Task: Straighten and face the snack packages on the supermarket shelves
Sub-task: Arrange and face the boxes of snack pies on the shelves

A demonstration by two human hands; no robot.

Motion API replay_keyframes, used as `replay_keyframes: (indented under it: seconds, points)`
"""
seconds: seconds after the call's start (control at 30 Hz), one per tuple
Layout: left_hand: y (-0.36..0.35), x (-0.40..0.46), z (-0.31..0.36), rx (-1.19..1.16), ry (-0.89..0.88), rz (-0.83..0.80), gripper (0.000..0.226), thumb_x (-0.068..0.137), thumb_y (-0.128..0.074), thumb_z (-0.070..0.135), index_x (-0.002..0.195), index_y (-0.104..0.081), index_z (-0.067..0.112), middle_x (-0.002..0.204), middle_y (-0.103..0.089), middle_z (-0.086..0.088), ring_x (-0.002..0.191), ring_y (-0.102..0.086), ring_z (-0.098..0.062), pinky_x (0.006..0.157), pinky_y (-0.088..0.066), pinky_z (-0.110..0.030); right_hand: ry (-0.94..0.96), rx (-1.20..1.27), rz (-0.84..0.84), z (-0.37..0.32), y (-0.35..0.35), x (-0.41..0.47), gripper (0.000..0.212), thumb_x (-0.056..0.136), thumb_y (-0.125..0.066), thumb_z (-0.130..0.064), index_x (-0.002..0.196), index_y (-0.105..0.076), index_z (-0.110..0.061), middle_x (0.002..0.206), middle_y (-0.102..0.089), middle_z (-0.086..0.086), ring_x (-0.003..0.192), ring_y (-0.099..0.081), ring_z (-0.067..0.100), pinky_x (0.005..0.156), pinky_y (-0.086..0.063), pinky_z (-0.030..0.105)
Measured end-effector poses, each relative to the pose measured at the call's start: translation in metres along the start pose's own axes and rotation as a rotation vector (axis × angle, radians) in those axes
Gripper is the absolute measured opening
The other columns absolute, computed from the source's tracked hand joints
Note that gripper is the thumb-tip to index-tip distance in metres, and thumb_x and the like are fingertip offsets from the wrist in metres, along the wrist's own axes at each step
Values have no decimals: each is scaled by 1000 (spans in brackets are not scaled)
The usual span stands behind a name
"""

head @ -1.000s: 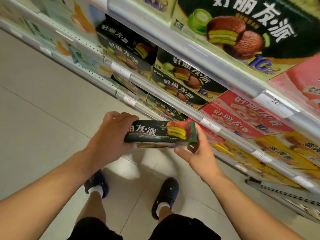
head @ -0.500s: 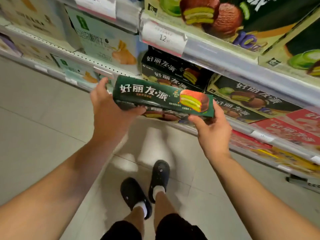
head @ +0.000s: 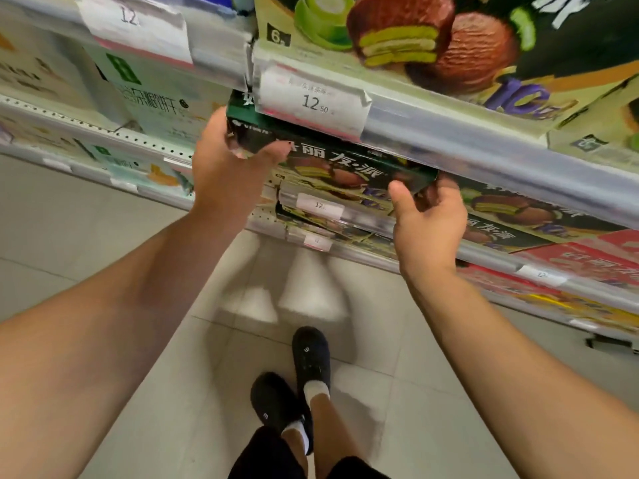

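Both hands are up at the shelf, and the dark green snack box [head: 332,157] sits lengthwise between them, tucked just under the silver shelf rail [head: 484,140]. The left hand [head: 228,171] wraps the box's left end, thumb curled over the front edge, the other fingers gone behind the carton where they can't be seen. The right hand [head: 428,219] cradles the right end from below, thumb up against the lower front corner, fingers curled round the end and underside. The box is held on a slant, left end higher, right end lower, with its long face turned toward the camera. That face is deep green with white Chinese lettering and a picture of a chocolate-coated pie with a green filling. The price tag [head: 313,102] reading 12.50 hangs on the rail and covers the box's top left part, so the first characters are cut off. Whether the box rests on anything below or hangs purely in the hands, can't tell. Under it, more boxes of the same brand [head: 511,219] lie on the lower shelf, their fronts smeared by motion blur. Up top, a larger box [head: 432,39] of the same snack runs out of frame. Down below, black shoes [head: 311,357] on the tiled floor [head: 103,236].
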State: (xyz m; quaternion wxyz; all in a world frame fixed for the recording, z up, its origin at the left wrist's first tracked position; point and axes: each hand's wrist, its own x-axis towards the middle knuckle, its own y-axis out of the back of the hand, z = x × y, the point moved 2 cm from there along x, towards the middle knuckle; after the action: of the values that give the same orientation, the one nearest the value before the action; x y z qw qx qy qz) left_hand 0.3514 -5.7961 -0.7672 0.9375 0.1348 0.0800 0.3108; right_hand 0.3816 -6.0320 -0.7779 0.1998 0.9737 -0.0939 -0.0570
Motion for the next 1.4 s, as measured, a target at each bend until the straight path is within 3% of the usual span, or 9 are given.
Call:
replay_keyframes:
  seconds: [0.13, 0.33, 0.53, 0.67, 0.8, 0.93, 1.07, 1.3, 1.4]
  points:
    - [-12, 8, -5, -29, 4, -9, 34, 67, -81, 35, 87, -53, 33, 77, -61, 26, 74, -55, 9, 70, -47, -20, -24, -39, 61, -1, -2, 9, 20, 85, -72, -28, 75, -55, -26, 77, -66, 0, 72, -62, 19, 72, -50, 31]
    - [-26, 18, -6, -79, -9, 11, 44, 70, -81, 31, 101, -54, 14, 76, -55, 24, 75, -54, 7, 76, -50, -21, -47, -128, 80, -2, -9, 18, 33, 89, -66, -36, 69, -48, -16, 57, -44, -6, 50, -39, 10, 57, -36, 31]
    - [-28, 18, -2, -91, -33, -39, 48, 71, -80, 31, 109, -53, 18, 86, -55, 18, 78, -53, 7, 76, -48, -19, -147, -105, 72, -12, -11, 13, 22, 91, -63, -28, 84, -57, -8, 69, -59, 6, 62, -54, 22, 62, -48, 38]
    - [-31, 13, 2, -169, 5, -82, 65, 72, -85, 29, 122, -49, 9, 109, -63, 2, 101, -62, -8, 89, -54, -29, -427, 202, 153, -31, -24, 5, 18, 89, -64, -16, 104, -56, -15, 74, -56, -6, 63, -54, 11, 55, -47, 19]
    - [-37, 11, 9, -263, 54, -41, 68, 71, -85, 23, 124, -46, 10, 115, -64, 0, 105, -64, -5, 88, -54, -25, -595, 331, 122, -48, -31, 0, 45, 87, -62, -16, 129, -45, -18, 81, -50, -7, 79, -56, 20, 85, -50, 37]
    - [-38, 12, 12, -266, 80, -33, 71, 66, -83, 27, 125, -48, 7, 114, -64, -1, 101, -64, -1, 83, -54, -20, -614, 342, 107, -44, -27, -3, 56, 87, -66, -34, 134, -43, -14, 93, -52, -4, 93, -54, 24, 89, -44, 38]
    - [-40, 13, 12, -228, 85, -69, 73, 65, -82, 37, 125, -51, 9, 124, -59, -9, 114, -59, -13, 95, -53, -34, -635, 345, 97, -46, -24, -3, 43, 89, -63, -36, 121, -46, -12, 86, -51, -4, 75, -50, 15, 70, -40, 29]
    - [-44, 16, 7, -246, 148, -94, 75, 65, -84, 29, 128, -48, 7, 121, -62, -6, 101, -63, 0, 77, -52, -12, -665, 329, 125, -52, -24, -3, 26, 92, -57, -26, 110, -45, -12, 79, -45, -4, 62, -43, 11, 50, -28, 24]
    - [-45, 16, 6, -236, 157, -73, 75, 66, -83, 30, 128, -48, 8, 122, -61, -5, 101, -63, 1, 76, -52, -10, -671, 326, 111, -54, -25, -4, 14, 92, -52, -18, 83, -43, -12, 70, -40, 0, 55, -35, 14, 49, -25, 25]
